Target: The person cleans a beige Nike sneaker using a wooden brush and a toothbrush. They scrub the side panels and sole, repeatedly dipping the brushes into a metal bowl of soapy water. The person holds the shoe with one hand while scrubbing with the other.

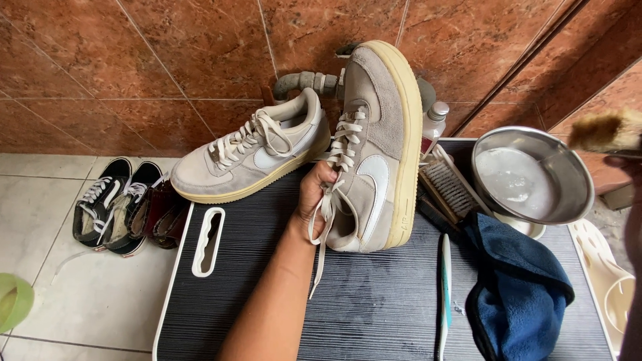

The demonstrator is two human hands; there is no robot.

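While the left hand [314, 194] grips it by the tongue and laces, the shoe [374, 147] stands nearly on end above the surface [374, 301], toe up against the tiled wall [134, 60] and heel low, its outer side turned to the camera. Held that way, the whole flank and the long edge of the sole are open to view and to reach. The left fingers [324, 175] are curled shut into the shoe's opening, with a loose lace hanging down past the wrist.

It is a low grey suede shoe with a white curved side patch, white laces and a cream sole that looks yellowed and grubby along its edge. The suede seems evenly dull; whether it is wet I cannot tell.

At the far right edge, the right hand [625, 167] is mostly out of frame; it appears to be closed on a brush [605, 130] with a fuzzy tan head raised in the air, though the blur leaves the grip itself unclear.

Its mate [251, 157] lies flat on its sole at the back left of the surface, just beside the held one. To the right sit a scrubbing brush [448, 184], a steel bowl [531, 177] of foamy water, a small bottle [435, 124] by the wall, a blue cloth [518, 294] heaped near the front, and a toothbrush [445, 294] lying lengthwise. On the floor [80, 294] to the left rest black sneakers [110, 204] and a dark red pair.
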